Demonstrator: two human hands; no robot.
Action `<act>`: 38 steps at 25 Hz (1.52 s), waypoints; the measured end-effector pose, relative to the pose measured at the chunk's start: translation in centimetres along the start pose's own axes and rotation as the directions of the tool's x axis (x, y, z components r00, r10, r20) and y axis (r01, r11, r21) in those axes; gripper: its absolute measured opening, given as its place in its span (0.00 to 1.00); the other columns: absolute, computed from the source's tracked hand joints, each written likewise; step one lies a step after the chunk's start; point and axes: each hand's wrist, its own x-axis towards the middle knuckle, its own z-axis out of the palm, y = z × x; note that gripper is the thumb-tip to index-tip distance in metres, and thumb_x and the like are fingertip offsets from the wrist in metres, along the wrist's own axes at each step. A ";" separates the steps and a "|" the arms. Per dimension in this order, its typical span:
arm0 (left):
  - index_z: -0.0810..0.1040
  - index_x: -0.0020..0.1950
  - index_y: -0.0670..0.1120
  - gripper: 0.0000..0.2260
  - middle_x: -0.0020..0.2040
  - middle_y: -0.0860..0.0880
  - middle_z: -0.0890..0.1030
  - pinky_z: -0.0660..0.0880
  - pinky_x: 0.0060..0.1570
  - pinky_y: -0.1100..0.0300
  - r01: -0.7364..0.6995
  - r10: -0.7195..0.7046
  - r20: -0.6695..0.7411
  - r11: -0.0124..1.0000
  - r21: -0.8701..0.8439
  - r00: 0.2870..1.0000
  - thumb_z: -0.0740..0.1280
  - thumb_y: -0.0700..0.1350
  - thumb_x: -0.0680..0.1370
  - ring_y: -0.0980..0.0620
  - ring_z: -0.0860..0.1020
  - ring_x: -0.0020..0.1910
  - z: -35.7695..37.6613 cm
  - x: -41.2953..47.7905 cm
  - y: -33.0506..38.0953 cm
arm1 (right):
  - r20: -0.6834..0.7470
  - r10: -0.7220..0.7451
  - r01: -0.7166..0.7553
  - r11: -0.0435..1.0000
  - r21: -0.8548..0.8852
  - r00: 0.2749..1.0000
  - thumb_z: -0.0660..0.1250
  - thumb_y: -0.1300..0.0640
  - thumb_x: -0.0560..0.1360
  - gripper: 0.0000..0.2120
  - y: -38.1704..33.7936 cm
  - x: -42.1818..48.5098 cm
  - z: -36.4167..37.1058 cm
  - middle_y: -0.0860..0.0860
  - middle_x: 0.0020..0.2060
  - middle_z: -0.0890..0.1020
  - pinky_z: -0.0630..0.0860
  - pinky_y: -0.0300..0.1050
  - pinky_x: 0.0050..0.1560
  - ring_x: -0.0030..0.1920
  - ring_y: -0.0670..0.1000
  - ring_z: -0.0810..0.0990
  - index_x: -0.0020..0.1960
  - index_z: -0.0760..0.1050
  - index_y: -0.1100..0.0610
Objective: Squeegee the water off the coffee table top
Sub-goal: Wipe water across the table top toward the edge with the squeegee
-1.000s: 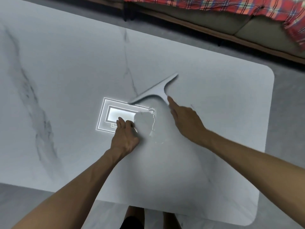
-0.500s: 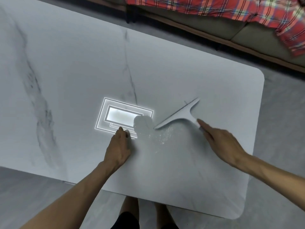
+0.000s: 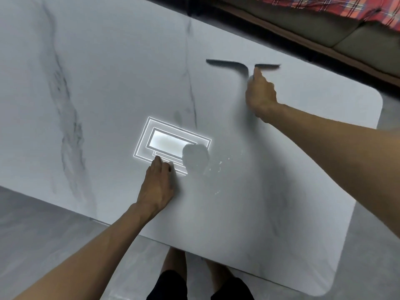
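A grey T-shaped squeegee (image 3: pixel 229 63) lies with its blade across the far right part of the white marble coffee table (image 3: pixel 97 83). My right hand (image 3: pixel 260 96) is closed around its handle, forefinger stretched along the stem. Small water drops (image 3: pixel 217 167) glint on the table near the middle, beside the ceiling lamp's bright reflection. My left hand (image 3: pixel 158 187) rests on the table near its front edge, fingers together, holding nothing.
A sofa (image 3: pixel 324 29) with a red plaid blanket (image 3: pixel 346 7) runs along the far side. The table's rounded right corners (image 3: pixel 376 100) are close to my right arm. Grey floor (image 3: pixel 32 224) lies at the front left, and my legs show below the front edge.
My right hand has carried the squeegee from beside the drops up to the far right part of the table, blade now nearly level. My left hand has stayed put.
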 end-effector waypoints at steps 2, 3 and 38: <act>0.71 0.60 0.38 0.18 0.61 0.39 0.69 0.69 0.56 0.52 -0.003 0.003 0.003 1.000 0.012 1.000 0.65 0.33 0.70 0.38 0.71 0.60 0.4 -0.7 -0.4 | 0.066 -0.172 0.176 0.982 -0.075 0.983 0.51 0.58 0.81 0.23 0.6 -3.5 2.2 0.62 0.55 0.79 0.69 0.51 0.48 0.55 0.66 0.76 0.75 0.57 0.49; 0.71 0.62 0.37 0.19 0.63 0.38 0.69 0.69 0.58 0.51 0.011 -0.011 0.007 1.000 0.007 1.000 0.64 0.33 0.71 0.37 0.70 0.62 0.6 -1.1 -0.4 | 0.118 -0.257 0.269 0.959 -0.093 0.959 0.52 0.57 0.81 0.24 1.5 -5.7 3.0 0.62 0.53 0.80 0.69 0.51 0.48 0.54 0.66 0.77 0.76 0.56 0.46; 0.70 0.55 0.43 0.08 0.46 0.47 0.76 0.69 0.38 0.55 0.221 -0.243 -0.111 0.958 -0.181 0.964 0.59 0.38 0.77 0.45 0.74 0.42 8.5 -15.8 -1.0 | 0.570 -0.626 0.841 0.469 -0.269 0.532 0.58 0.56 0.81 0.19 16.8 -32.1 9.6 0.50 0.42 0.76 0.67 0.45 0.30 0.36 0.54 0.77 0.71 0.63 0.46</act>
